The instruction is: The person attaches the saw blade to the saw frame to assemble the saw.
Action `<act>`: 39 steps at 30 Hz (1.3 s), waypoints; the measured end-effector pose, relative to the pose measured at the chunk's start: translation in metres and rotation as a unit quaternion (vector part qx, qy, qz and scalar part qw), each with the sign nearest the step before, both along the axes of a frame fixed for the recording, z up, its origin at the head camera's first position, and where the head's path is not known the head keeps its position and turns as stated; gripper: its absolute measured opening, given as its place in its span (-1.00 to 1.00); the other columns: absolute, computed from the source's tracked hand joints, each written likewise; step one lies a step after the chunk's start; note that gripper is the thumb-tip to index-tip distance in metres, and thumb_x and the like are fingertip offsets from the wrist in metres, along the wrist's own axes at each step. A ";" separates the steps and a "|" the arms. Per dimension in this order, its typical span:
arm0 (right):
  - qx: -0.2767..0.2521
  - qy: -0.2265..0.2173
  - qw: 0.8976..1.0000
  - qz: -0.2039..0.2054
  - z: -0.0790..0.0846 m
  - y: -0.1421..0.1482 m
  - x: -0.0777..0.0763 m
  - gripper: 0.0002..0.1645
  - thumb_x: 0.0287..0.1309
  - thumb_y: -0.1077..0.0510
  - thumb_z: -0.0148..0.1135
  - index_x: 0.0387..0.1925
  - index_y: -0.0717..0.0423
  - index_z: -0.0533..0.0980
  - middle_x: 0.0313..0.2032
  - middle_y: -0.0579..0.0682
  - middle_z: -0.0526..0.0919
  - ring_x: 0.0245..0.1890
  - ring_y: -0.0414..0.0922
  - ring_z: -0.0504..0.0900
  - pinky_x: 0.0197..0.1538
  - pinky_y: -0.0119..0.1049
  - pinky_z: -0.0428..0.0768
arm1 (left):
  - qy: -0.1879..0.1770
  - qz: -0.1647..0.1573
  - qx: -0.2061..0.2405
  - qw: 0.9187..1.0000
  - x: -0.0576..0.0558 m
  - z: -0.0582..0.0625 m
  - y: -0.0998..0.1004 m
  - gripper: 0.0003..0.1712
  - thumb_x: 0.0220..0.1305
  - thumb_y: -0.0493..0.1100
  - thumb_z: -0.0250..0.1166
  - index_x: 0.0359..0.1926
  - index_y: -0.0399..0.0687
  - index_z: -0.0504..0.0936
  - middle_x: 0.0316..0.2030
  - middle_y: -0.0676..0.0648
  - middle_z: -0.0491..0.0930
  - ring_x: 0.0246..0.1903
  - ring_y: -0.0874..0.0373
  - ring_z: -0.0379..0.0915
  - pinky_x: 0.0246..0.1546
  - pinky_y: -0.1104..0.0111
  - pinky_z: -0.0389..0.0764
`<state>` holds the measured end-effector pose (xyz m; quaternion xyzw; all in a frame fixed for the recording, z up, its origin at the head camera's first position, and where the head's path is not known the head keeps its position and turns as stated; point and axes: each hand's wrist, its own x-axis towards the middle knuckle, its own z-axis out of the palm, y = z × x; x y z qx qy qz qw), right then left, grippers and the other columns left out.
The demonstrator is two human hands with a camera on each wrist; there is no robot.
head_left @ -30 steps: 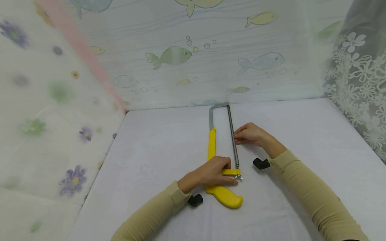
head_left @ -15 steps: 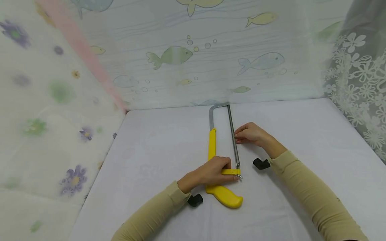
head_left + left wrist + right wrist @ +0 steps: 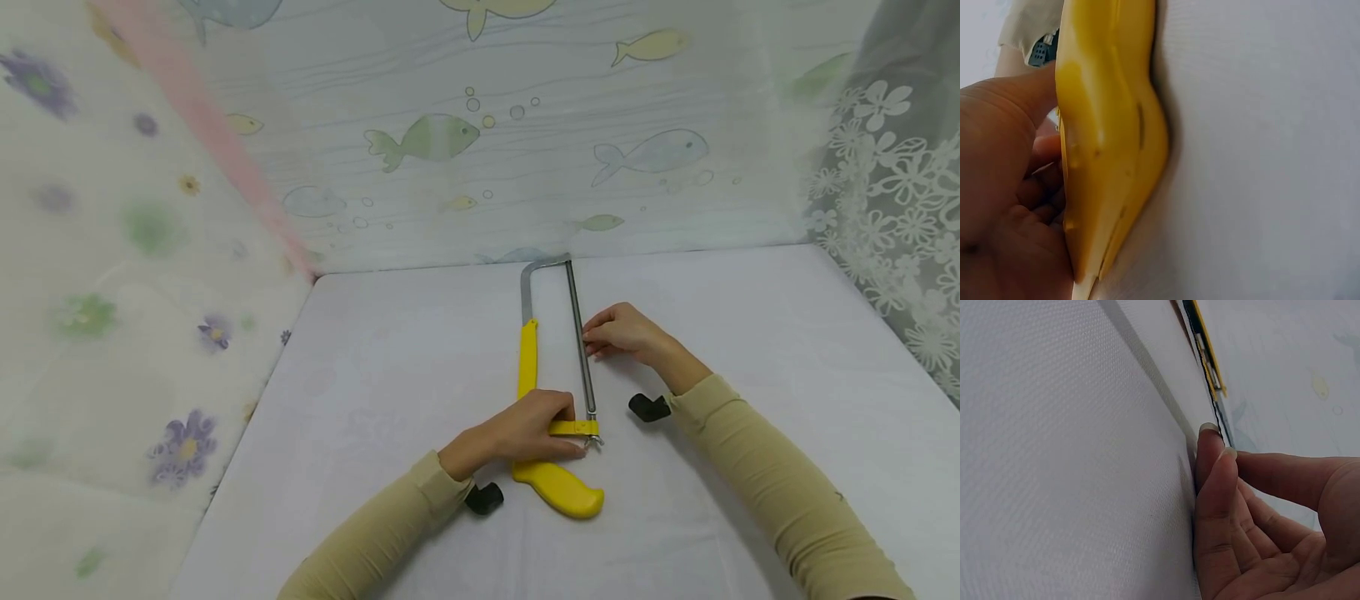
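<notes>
Hacksaw [image 3: 551,392], plain yellow handle, unlettered.

both sleeved arms reach forward, left hand [image 3: 525,433] curled in a grip, right hand [image 3: 626,333] pinching with fingertips.

The left hand [image 3: 525,433] covers the part of the hacksaw [image 3: 555,487] where its yellow handle joins the frame. Whether the right hand [image 3: 622,333] pinches the blade [image 3: 579,333] or only touches it cannot be told. In the left wrist view the handle runs off the top and bottom edges.
</notes>
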<state>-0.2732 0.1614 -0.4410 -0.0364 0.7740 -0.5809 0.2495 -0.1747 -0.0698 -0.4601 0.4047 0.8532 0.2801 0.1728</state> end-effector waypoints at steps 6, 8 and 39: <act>0.016 0.019 1.000 0.000 -0.001 0.001 0.000 -0.60 0.38 0.33 0.20 0.12 0.57 0.48 -0.26 0.16 0.74 -0.36 -0.16 0.71 -0.23 -0.32 0.69 | -0.015 -0.010 0.005 1.000 -0.002 0.001 -0.001 -0.81 0.37 -0.10 0.40 -0.18 -0.03 0.55 -0.34 0.14 0.53 -0.38 0.33 0.36 -0.32 0.57 0.43; 0.033 0.033 0.999 -0.001 -0.002 0.001 0.001 -0.62 0.37 0.30 0.23 0.08 0.55 0.52 -0.25 0.17 0.74 -0.36 -0.15 0.71 -0.23 -0.31 0.69 | -0.015 -0.014 0.005 1.000 -0.003 0.001 -0.002 -0.84 0.39 -0.11 0.38 -0.18 -0.03 0.55 -0.33 0.13 0.54 -0.38 0.33 0.36 -0.31 0.57 0.44; 0.091 0.098 0.964 0.230 0.006 0.019 0.110 -0.78 0.30 0.02 0.39 -0.22 0.10 0.65 -0.47 0.03 0.66 -0.55 -0.09 0.57 -0.49 -0.29 0.55 | -0.033 -0.049 0.006 0.998 -0.009 0.002 -0.006 -0.86 0.42 -0.12 0.35 -0.17 0.00 0.53 -0.30 0.13 0.53 -0.32 0.31 0.37 -0.25 0.56 0.43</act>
